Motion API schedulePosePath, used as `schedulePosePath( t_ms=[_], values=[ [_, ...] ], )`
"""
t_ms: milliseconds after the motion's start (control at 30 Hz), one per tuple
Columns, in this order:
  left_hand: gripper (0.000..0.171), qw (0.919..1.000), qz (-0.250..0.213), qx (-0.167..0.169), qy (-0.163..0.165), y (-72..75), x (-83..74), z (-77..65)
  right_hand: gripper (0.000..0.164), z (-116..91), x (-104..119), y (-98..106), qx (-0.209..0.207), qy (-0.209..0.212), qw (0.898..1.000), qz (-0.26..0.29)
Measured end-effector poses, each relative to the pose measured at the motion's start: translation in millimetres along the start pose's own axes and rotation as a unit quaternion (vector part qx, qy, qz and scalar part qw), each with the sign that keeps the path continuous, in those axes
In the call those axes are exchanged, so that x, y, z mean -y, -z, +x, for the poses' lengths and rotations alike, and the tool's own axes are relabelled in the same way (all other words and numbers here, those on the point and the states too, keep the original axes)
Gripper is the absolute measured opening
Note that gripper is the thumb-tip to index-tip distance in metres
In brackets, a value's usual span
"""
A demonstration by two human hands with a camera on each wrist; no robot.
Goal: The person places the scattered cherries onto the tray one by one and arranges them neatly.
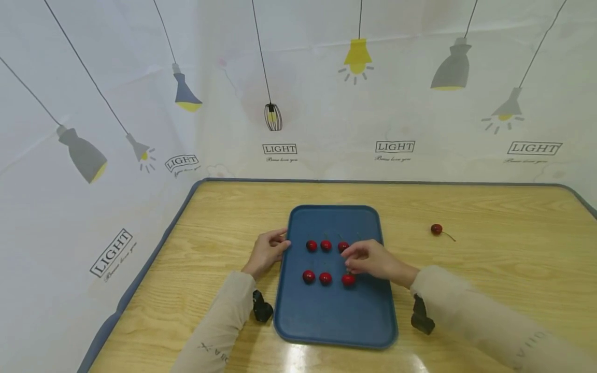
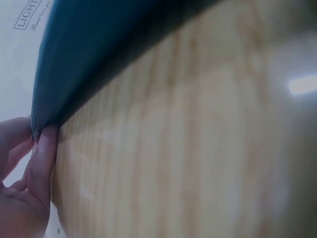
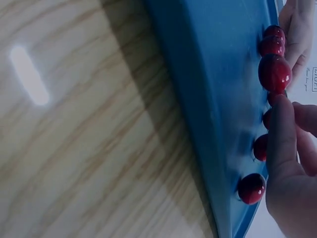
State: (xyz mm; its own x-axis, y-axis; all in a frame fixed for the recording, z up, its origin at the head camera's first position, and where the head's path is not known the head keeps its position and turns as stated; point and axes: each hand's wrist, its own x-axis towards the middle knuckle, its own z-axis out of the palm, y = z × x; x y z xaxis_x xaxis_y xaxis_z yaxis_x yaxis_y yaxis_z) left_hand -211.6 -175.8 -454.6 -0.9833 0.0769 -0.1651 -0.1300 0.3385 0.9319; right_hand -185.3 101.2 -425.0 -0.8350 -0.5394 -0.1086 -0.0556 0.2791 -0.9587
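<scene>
A blue tray (image 1: 336,324) lies on the wooden table, with red cherries on it in two rows. My left hand (image 1: 269,252) holds the tray's left rim between thumb and fingers; in the left wrist view its fingers (image 2: 43,153) meet at the tray's edge. Over the tray's right half, my right hand (image 1: 373,261) pinches the stem of the nearer row's rightmost cherry (image 1: 348,280), which sits just below the fingertips. Two more cherries, one of them the left cherry (image 1: 309,276), stand in that row. Behind my right hand, another cherry (image 3: 251,188) of the farther row is hidden from the head view.
A single cherry (image 1: 436,229) with its stem lies on the table (image 1: 489,248) right of the tray. White sheeting (image 1: 317,103) printed with lamps stands along the table's back and left edges. Black wrist cameras hang under both sleeves.
</scene>
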Motion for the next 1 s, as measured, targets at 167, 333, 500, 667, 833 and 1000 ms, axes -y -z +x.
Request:
schedulePosePath(
  t_ms=[167,333,500,667,833,1000],
  values=[
    [0.042,1.0000,0.008,-0.003,-0.001,-0.2,-0.7,0.2,0.021,4,-1,-6,-0.017,-0.023,1.000,-0.006],
    [0.042,0.9999,0.008,-0.005,0.005,-0.4,-1.4,-0.2,0.018,5,0,-10,-0.041,-0.055,0.998,-0.006],
    [0.042,1.0000,0.005,-0.004,0.002,-0.5,-1.7,-1.2,0.015,6,2,-13,-0.056,-0.065,0.996,-0.011],
    [0.042,0.9999,0.011,-0.007,-0.002,-0.8,-3.2,-2.5,0.012,7,2,-14,-0.065,-0.071,0.995,-0.021],
    [0.042,0.9999,0.008,-0.007,-0.002,-0.7,-3.4,-2.9,0.011,8,1,-16,-0.072,-0.074,0.994,-0.027],
    [0.042,0.9999,0.008,-0.007,0.001,-0.7,-3.5,-2.8,0.012,9,0,-17,-0.078,-0.082,0.993,-0.034]
  ],
)
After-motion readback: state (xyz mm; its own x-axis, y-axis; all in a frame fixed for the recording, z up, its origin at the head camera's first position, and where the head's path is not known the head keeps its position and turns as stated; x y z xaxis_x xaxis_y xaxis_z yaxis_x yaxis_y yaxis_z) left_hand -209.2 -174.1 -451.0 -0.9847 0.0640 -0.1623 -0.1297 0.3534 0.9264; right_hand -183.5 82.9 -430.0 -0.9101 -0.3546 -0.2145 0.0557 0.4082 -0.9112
